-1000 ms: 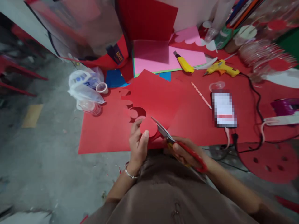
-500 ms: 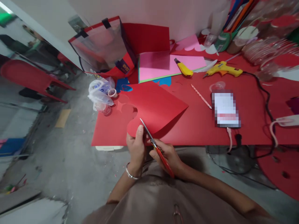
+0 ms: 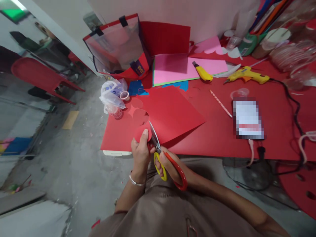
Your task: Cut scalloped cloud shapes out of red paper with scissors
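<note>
My left hand [image 3: 141, 148] pinches a rounded part of a red paper sheet [image 3: 175, 113], thumb on top, near the table's front edge. Scalloped cut-outs run along the sheet's left side. In my right hand [image 3: 170, 164] is a pair of scissors [image 3: 176, 171] with one red and one yellow handle loop. Their blades are spread at the paper, just right of my left thumb, pointing away from me. Some of my right fingers pass through the yellow loop. The lower blade is partly hidden by the paper and my left hand.
Across the red table [image 3: 212, 144] lie a phone [image 3: 249, 118] with a cable, a striped pencil [image 3: 220, 103], a yellow utility knife [image 3: 202, 72] and a yellow glue gun [image 3: 248, 75]. Pink sheets [image 3: 172, 70], a plastic bag [image 3: 112, 92] and a tote bag [image 3: 118, 46] stand behind and left.
The scissors have opened, their loops now spread apart, and the blades have moved along the rounded edge. My left hand has shifted slightly on the paper. The whole view has swung a little left.
</note>
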`<state>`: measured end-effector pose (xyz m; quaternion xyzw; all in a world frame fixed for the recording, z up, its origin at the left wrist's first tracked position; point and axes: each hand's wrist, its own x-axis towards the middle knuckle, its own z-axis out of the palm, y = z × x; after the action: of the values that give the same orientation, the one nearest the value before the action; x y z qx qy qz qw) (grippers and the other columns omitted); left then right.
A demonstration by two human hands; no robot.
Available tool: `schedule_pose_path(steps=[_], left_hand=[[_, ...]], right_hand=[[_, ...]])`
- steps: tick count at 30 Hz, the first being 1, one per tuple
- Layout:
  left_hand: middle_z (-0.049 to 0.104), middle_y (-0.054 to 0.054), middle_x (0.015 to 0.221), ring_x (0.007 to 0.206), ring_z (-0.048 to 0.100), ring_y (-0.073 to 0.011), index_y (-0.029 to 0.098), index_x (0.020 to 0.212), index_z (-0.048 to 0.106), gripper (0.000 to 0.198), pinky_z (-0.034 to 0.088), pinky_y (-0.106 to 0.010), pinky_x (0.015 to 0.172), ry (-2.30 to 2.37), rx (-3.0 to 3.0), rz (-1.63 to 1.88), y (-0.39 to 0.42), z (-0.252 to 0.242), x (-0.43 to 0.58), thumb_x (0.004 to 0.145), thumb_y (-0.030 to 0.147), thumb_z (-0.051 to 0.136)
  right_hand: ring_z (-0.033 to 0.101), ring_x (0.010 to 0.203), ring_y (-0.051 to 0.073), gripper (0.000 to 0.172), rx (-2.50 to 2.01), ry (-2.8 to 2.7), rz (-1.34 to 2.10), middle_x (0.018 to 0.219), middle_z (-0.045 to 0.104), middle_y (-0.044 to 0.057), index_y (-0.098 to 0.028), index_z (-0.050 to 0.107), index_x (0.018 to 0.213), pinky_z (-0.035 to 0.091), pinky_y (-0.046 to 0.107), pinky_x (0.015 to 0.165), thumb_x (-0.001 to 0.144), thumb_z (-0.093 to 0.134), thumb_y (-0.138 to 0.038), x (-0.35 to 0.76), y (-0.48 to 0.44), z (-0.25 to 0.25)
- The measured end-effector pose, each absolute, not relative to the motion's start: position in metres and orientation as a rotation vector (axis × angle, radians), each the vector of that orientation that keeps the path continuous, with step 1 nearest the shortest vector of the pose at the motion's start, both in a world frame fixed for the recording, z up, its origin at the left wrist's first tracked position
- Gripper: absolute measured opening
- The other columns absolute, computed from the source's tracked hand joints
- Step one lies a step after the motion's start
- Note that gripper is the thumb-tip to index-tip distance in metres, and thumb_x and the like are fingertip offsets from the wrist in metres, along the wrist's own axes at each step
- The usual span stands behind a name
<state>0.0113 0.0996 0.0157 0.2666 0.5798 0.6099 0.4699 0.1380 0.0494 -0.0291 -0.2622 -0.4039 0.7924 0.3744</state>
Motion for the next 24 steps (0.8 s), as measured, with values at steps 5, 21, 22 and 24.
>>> schedule_pose_path(steps=[5,21,22,24], left_hand=[[0.041,0.01,0.054,0.04,0.036,-0.0057,0.023,0.069,0.047,0.059,0.029,-0.019,0.037,1.434,0.662,1.486,0.1,0.015,0.002,0.086,0.061,0.09],[0.058,0.002,0.057,0.055,0.052,-0.0134,0.022,0.065,0.058,0.05,0.044,-0.026,0.057,1.675,1.014,1.424,0.106,-0.017,-0.031,0.102,0.051,0.073],[0.057,0.002,0.056,0.054,0.051,-0.0132,0.022,0.064,0.058,0.05,0.044,-0.026,0.056,1.679,0.993,1.415,0.106,-0.018,-0.033,0.102,0.052,0.074],[0.057,0.002,0.055,0.053,0.051,-0.0128,0.022,0.064,0.057,0.051,0.043,-0.025,0.055,1.656,0.935,1.401,0.108,-0.018,-0.035,0.1,0.053,0.074]], right_hand=[[0.055,0.062,0.016,0.062,-0.761,-1.096,1.989,0.077,0.056,-0.001,-0.024,0.057,0.096,0.049,0.033,0.059,0.112,0.045,-0.083,0.134,0.058,-0.008],[0.06,0.062,0.014,0.062,-0.892,-0.989,2.136,0.09,0.065,0.001,-0.024,0.059,0.11,0.051,0.03,0.057,0.109,0.049,-0.085,0.123,0.067,-0.003],[0.059,0.063,0.014,0.063,-0.905,-1.008,2.138,0.091,0.064,0.001,-0.024,0.06,0.114,0.051,0.031,0.058,0.108,0.05,-0.086,0.124,0.069,0.0],[0.057,0.065,0.016,0.067,-0.943,-1.036,2.13,0.091,0.063,0.002,-0.023,0.063,0.122,0.049,0.032,0.06,0.107,0.051,-0.087,0.127,0.071,0.007]])
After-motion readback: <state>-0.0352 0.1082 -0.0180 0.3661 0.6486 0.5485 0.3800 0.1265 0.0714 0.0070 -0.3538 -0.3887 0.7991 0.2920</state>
